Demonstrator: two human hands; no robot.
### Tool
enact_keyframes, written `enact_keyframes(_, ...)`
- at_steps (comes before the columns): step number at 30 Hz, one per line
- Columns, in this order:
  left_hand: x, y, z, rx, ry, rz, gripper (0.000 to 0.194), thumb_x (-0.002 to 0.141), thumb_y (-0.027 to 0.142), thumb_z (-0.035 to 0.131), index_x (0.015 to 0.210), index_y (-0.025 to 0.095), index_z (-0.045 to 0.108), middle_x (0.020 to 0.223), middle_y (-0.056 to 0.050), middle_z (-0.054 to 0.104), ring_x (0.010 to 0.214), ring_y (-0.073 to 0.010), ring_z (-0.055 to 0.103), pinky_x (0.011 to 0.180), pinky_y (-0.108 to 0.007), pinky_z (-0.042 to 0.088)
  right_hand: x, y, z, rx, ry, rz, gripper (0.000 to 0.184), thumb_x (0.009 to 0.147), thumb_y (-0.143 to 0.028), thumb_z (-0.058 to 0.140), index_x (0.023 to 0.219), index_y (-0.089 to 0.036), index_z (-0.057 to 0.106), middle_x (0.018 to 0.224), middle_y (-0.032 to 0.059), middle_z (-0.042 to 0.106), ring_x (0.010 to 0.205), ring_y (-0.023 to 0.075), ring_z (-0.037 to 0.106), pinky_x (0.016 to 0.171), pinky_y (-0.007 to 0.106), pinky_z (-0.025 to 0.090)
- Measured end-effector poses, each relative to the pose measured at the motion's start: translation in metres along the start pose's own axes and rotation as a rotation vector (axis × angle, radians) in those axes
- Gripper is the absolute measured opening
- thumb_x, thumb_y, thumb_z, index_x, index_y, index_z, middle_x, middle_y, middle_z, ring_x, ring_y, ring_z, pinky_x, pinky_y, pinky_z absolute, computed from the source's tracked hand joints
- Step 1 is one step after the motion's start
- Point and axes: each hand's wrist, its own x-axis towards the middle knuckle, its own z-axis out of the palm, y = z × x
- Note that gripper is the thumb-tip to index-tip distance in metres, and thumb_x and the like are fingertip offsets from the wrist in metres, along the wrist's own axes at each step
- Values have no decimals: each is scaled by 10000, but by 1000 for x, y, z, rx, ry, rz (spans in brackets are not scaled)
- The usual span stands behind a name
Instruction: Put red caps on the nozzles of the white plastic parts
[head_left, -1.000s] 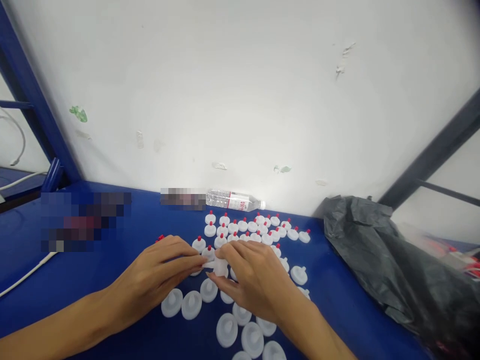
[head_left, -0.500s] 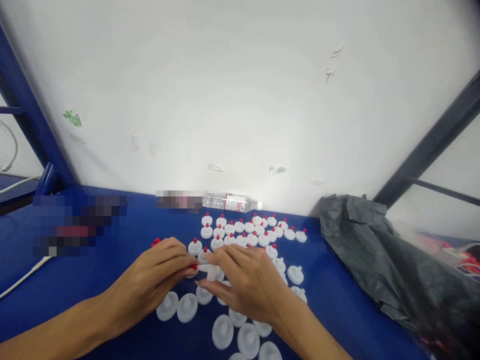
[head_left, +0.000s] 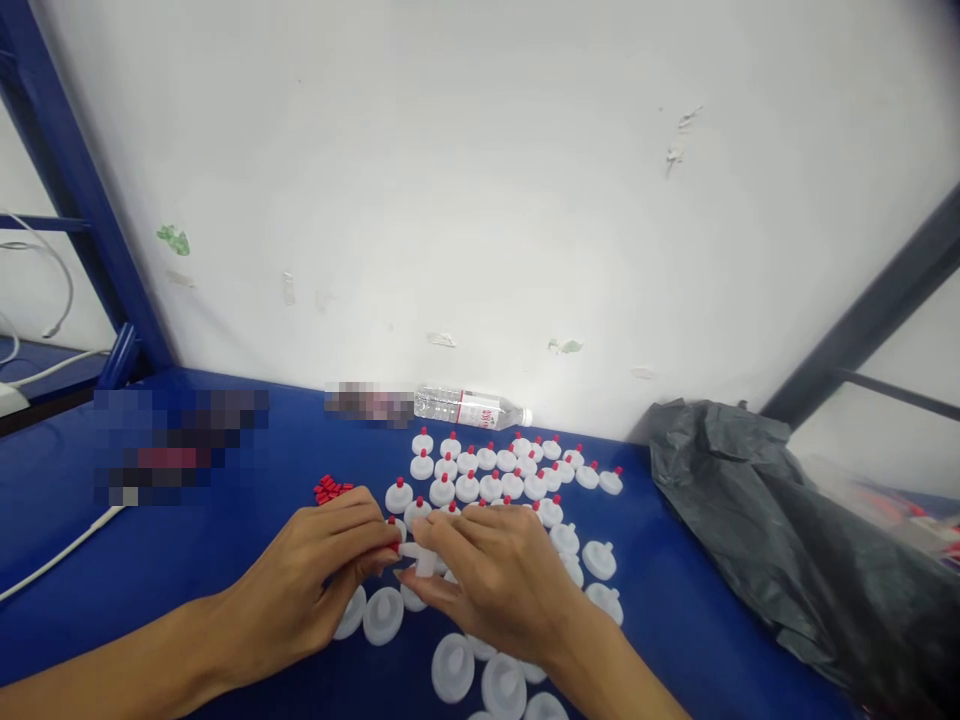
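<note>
My left hand (head_left: pixel 322 565) is closed, pinching a small red cap (head_left: pixel 394 546) between thumb and fingertips. Opposite it, my right hand (head_left: pixel 510 575) grips a white plastic nozzle lid (head_left: pixel 426 561) held on its side, mostly hidden by the fingers. The lid's narrow tip points left and meets the red cap; how far the cap sits on it I cannot tell. Just beyond my left hand lies a pile of loose red caps (head_left: pixel 330 489). Behind both hands stand several white lids topped with red caps (head_left: pixel 466 487). Nearer lie uncapped white lids (head_left: pixel 453 668), some with their hollow side up.
A clear plastic bottle (head_left: pixel 472 408) lies along the white wall at the back of the blue table (head_left: pixel 247 540). On the right is a crumpled dark plastic bag (head_left: pixel 757 520). A white cable (head_left: pixel 60 553) runs across the left side, near a blurred-out area.
The view has shifted slightly, so everything sits a little farther right and more of the red cap pile shows. Both hands keep their grip, with the cap still against the lid's tip.
</note>
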Motion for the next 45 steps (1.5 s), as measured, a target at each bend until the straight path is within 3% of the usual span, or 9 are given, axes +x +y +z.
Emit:
enact_keyframes(4,13,-1,-10,-25,-25,-40,236,867,243,604,1065,369,625,808,51,741,721,-162,617,623,-281,560,3,7,-8,-23,34,27,172,926,-266,521,1080,-226,587,1041,-11,730,732,132,692,627,258,507)
enact_keyframes(7,19,-15,-20,68,-77,-32,218,893,244,537,1066,327,642,876,32,744,822,-167,600,729,-301,543,0,23,-14,-95,22,121,172,923,-219,511,1064,-269,596,1136,-24,699,802,127,693,629,238,487)
enact_keyframes(11,20,-48,-30,221,-82,-107,195,898,318,502,910,293,695,823,27,728,842,-177,568,764,-327,511,-12,58,-24,-175,2,320,132,938,-271,518,1029,-278,612,1212,-27,662,816,123,682,598,236,461)
enact_keyframes(14,19,-67,-33,289,-133,-146,208,877,360,516,839,286,707,807,32,720,833,-178,558,789,-341,487,-25,85,-36,-280,13,481,158,914,-381,545,955,-266,644,1260,2,600,655,99,628,524,248,415)
enact_keyframes(17,17,-72,-33,294,-198,-171,194,853,407,552,802,290,698,801,41,704,846,-183,554,802,-337,467,-36,108,-48,-346,7,668,242,878,-468,547,907,-260,667,1038,23,623,651,129,597,510,255,367)
enact_keyframes(22,12,-70,-29,282,-261,-171,187,835,452,591,868,304,699,864,39,697,875,-196,552,809,-331,447,-50,132,-58,-245,-202,839,178,839,-414,565,818,-263,655,659,-17,628,592,163,581,526,257,331)
enact_keyframes(32,3,-83,-18,312,-348,-152,201,861,445,560,940,322,699,886,38,691,851,-194,550,779,-340,382,-71,134,-53,202,-428,851,157,826,-304,592,701,-244,666,526,19,680,461,158,616,495,286,404)
enact_keyframes(40,1,-82,-15,287,-354,-132,201,896,410,519,905,320,699,868,45,677,844,-179,547,782,-322,361,-74,140,-68,319,-481,954,252,838,-464,575,740,-241,639,642,31,715,534,157,655,577,292,467)
enact_keyframes(45,5,-74,-19,349,-322,-153,197,877,452,540,896,323,687,857,51,671,840,-181,543,781,-327,340,-76,140,-84,483,-713,1008,327,756,-499,670,847,-185,659,711,41,718,663,178,669,588,252,470)
